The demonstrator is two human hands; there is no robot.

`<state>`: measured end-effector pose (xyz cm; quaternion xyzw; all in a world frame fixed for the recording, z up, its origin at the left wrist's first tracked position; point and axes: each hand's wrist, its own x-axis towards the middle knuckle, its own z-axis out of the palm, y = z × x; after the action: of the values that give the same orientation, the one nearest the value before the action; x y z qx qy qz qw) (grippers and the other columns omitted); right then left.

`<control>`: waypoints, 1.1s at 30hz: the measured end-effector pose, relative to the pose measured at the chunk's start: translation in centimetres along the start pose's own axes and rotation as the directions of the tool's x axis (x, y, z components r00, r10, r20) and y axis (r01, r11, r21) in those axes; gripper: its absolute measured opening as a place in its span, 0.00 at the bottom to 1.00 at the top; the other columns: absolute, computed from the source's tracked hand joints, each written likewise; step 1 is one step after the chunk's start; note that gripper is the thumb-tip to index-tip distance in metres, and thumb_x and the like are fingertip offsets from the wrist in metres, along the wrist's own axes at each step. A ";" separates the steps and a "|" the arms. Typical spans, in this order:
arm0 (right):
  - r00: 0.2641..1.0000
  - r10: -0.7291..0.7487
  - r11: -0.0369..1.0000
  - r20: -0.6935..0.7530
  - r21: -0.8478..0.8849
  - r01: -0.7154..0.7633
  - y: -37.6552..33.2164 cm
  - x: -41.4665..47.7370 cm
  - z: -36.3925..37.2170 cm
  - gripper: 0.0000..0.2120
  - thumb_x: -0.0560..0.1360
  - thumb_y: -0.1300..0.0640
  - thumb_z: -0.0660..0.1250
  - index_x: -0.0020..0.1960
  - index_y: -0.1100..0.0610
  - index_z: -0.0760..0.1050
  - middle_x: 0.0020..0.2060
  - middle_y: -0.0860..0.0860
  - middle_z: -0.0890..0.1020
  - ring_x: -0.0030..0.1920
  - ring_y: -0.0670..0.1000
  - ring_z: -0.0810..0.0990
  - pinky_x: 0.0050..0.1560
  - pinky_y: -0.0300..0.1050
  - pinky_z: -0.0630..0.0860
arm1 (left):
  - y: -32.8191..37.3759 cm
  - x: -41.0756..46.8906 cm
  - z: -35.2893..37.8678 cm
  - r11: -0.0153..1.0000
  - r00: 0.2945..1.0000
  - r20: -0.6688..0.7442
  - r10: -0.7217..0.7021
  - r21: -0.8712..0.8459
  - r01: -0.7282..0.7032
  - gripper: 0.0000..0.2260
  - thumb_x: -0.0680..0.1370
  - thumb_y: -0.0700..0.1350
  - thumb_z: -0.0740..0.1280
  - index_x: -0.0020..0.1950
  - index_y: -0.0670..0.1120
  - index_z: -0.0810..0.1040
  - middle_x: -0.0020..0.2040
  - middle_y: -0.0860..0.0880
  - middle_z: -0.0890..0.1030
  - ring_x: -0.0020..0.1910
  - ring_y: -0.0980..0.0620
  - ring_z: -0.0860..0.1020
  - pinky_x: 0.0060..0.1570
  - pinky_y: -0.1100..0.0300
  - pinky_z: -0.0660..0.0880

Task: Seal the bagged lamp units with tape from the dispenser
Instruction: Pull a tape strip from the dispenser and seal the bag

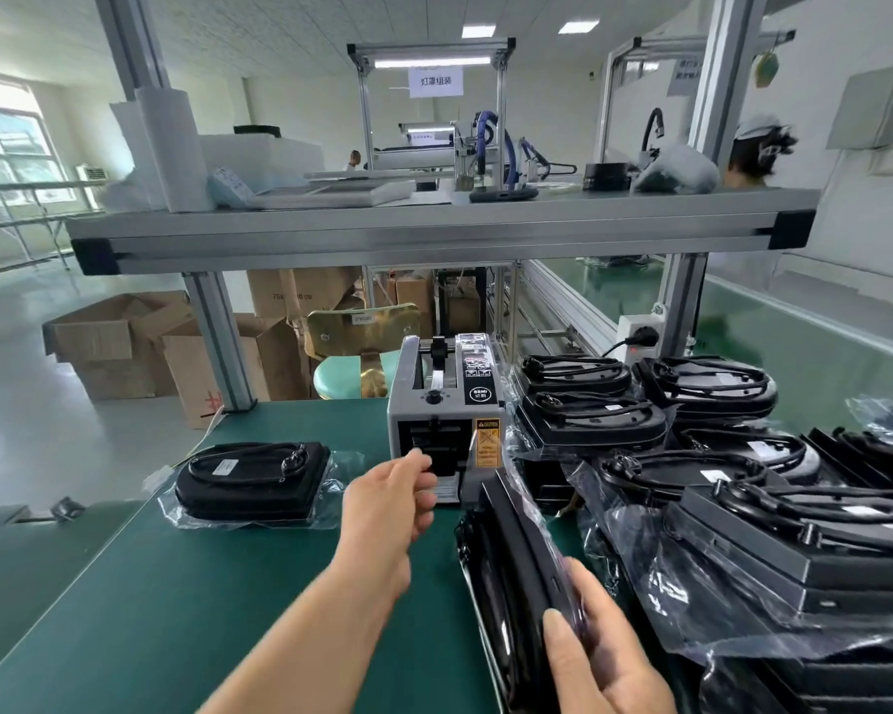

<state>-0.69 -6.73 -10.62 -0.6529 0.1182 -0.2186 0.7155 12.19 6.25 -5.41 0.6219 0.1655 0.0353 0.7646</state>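
Observation:
A grey automatic tape dispenser [447, 404] stands at the middle of the green bench. My left hand [390, 499] reaches its front outlet, thumb and fingers pinching the strip of tape [445, 488] that sticks out there. My right hand [601, 657] grips the near edge of a black lamp unit in a clear bag [516, 553], held up on its side just in front of the dispenser. Another bagged lamp unit [251, 479] lies flat at the left of the bench.
Several bagged lamp units [732, 487] are stacked in piles to the right of the dispenser. An aluminium shelf [434, 234] spans overhead on posts. Cardboard boxes [125, 347] and a stool [341, 376] stand beyond the bench's far edge. A person works at the back right.

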 end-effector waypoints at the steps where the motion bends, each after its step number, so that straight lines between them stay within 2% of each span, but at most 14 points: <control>1: 1.000 -0.008 1.000 0.000 0.001 0.008 0.0 0.0 0.0 0.22 0.72 0.71 0.71 0.63 0.54 0.80 0.48 0.45 0.87 0.46 0.38 0.84 0.50 0.26 0.75 | 0.5 1.6 0.8 0.992 0.993 -0.007 -0.115 -0.056 0.115 0.07 0.80 0.44 0.69 0.45 0.43 0.82 0.36 0.48 0.81 0.30 0.56 0.75 0.31 0.63 0.73; 5: 0.999 -0.026 1.000 0.048 0.019 0.025 -0.1 0.0 -0.1 0.22 0.71 0.76 0.69 0.63 0.62 0.78 0.49 0.51 0.86 0.40 0.36 0.83 0.44 0.22 0.73 | 0.3 5.0 2.6 0.944 0.949 -0.036 -0.314 -0.115 0.308 0.06 0.79 0.43 0.70 0.43 0.44 0.78 0.30 0.51 0.77 0.26 0.58 0.73 0.22 0.67 0.68; 7: 0.998 -0.028 1.000 0.059 0.013 0.027 -0.2 0.1 -0.1 0.22 0.71 0.75 0.70 0.62 0.61 0.79 0.50 0.53 0.86 0.42 0.36 0.83 0.45 0.21 0.72 | 0.3 5.9 3.0 0.926 0.931 -0.051 -0.361 -0.140 0.351 0.03 0.78 0.41 0.70 0.47 0.45 0.76 0.28 0.51 0.75 0.24 0.58 0.72 0.21 0.67 0.66; 10: 0.998 -0.034 0.999 0.057 0.012 0.034 -0.2 0.1 -0.2 0.22 0.70 0.73 0.72 0.61 0.57 0.79 0.49 0.49 0.86 0.41 0.34 0.82 0.43 0.21 0.71 | 0.3 6.7 3.5 0.908 0.920 -0.056 -0.387 -0.201 0.369 0.04 0.77 0.40 0.69 0.47 0.45 0.74 0.28 0.52 0.75 0.20 0.58 0.72 0.19 0.69 0.64; 13: 0.998 -0.032 0.999 0.052 0.028 0.031 -0.1 0.2 -0.1 0.23 0.70 0.74 0.72 0.58 0.53 0.79 0.41 0.43 0.87 0.37 0.34 0.82 0.41 0.21 0.72 | 0.1 7.4 4.1 0.899 0.928 -0.048 -0.370 -0.271 0.345 0.08 0.80 0.39 0.65 0.41 0.44 0.72 0.30 0.51 0.73 0.23 0.56 0.71 0.20 0.67 0.64; 15: 0.999 -0.038 0.999 0.031 0.037 0.037 0.0 0.1 -0.1 0.23 0.70 0.74 0.72 0.57 0.50 0.79 0.43 0.37 0.86 0.41 0.35 0.83 0.44 0.22 0.73 | -0.2 7.6 4.7 0.922 0.952 -0.043 -0.304 -0.266 0.283 0.09 0.79 0.40 0.64 0.39 0.45 0.70 0.33 0.50 0.71 0.27 0.55 0.69 0.25 0.64 0.67; 19: 0.999 -0.020 0.998 0.046 0.065 0.017 0.3 0.0 -0.4 0.23 0.71 0.70 0.73 0.58 0.48 0.79 0.44 0.36 0.86 0.44 0.35 0.83 0.45 0.21 0.72 | 0.1 5.1 4.8 0.941 0.946 -0.227 -0.229 -0.300 0.156 0.08 0.73 0.37 0.67 0.37 0.44 0.70 0.29 0.50 0.73 0.24 0.55 0.67 0.23 0.64 0.64; 20: 0.998 -0.018 0.998 0.059 0.062 0.015 0.4 0.1 -0.6 0.22 0.72 0.69 0.73 0.59 0.47 0.79 0.44 0.36 0.86 0.43 0.34 0.83 0.44 0.21 0.71 | 0.5 4.0 4.4 0.959 0.963 -0.204 -0.175 -0.258 0.120 0.08 0.73 0.37 0.69 0.37 0.44 0.72 0.29 0.50 0.73 0.23 0.56 0.68 0.24 0.64 0.65; 22: 0.997 -0.012 0.997 0.078 0.071 0.006 0.7 0.2 -0.8 0.22 0.72 0.68 0.73 0.59 0.46 0.79 0.44 0.37 0.86 0.44 0.35 0.84 0.44 0.21 0.72 | 1.0 1.1 3.0 0.991 1.000 0.017 -0.003 -0.130 0.005 0.08 0.73 0.40 0.71 0.35 0.45 0.77 0.29 0.50 0.74 0.24 0.56 0.69 0.28 0.64 0.68; 24: 0.994 -0.001 0.996 0.110 0.086 -0.008 1.0 0.4 -0.9 0.22 0.72 0.68 0.72 0.60 0.47 0.80 0.46 0.41 0.87 0.47 0.39 0.85 0.47 0.24 0.74 | 1.1 -2.4 0.9 0.990 0.932 0.340 0.123 0.022 -0.139 0.07 0.69 0.47 0.74 0.32 0.49 0.80 0.30 0.50 0.76 0.27 0.55 0.71 0.30 0.65 0.70; 26: 0.989 0.004 0.994 0.148 0.110 -0.021 1.3 0.6 -0.9 0.22 0.73 0.68 0.71 0.62 0.50 0.79 0.48 0.45 0.87 0.51 0.43 0.85 0.53 0.32 0.77 | 0.8 -5.5 -0.8 0.953 0.820 0.559 0.121 0.165 -0.253 0.09 0.65 0.54 0.74 0.33 0.49 0.82 0.32 0.50 0.78 0.30 0.55 0.74 0.34 0.67 0.72; 29: 0.979 0.003 0.991 0.202 0.129 -0.029 1.5 0.7 -1.3 0.24 0.68 0.58 0.73 0.64 0.49 0.78 0.50 0.46 0.87 0.54 0.46 0.85 0.58 0.45 0.77 | 0.0 -7.9 -1.9 0.910 0.782 0.621 0.054 0.292 -0.295 0.13 0.65 0.58 0.75 0.37 0.49 0.83 0.34 0.52 0.80 0.34 0.58 0.75 0.39 0.68 0.73; 31: 0.975 0.010 0.989 0.222 0.142 -0.043 1.3 0.6 -1.4 0.26 0.66 0.54 0.72 0.64 0.48 0.78 0.50 0.46 0.87 0.54 0.45 0.85 0.58 0.46 0.76 | -0.2 -8.2 -1.9 0.894 0.812 0.582 0.036 0.344 -0.286 0.13 0.65 0.57 0.76 0.37 0.48 0.83 0.35 0.53 0.81 0.36 0.58 0.76 0.40 0.68 0.73; 33: 0.969 0.019 0.989 0.246 0.136 -0.054 1.2 0.7 -1.4 0.25 0.68 0.56 0.73 0.64 0.47 0.77 0.51 0.46 0.87 0.55 0.45 0.84 0.59 0.47 0.73 | -0.2 -8.2 -1.8 0.880 0.831 0.555 0.032 0.379 -0.286 0.10 0.69 0.53 0.77 0.37 0.48 0.83 0.35 0.53 0.81 0.36 0.59 0.76 0.40 0.69 0.72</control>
<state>-0.57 -8.24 -11.88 -0.6201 0.0257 -0.1313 0.7731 3.93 5.72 -4.22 0.7771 -0.1035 -0.1122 0.6105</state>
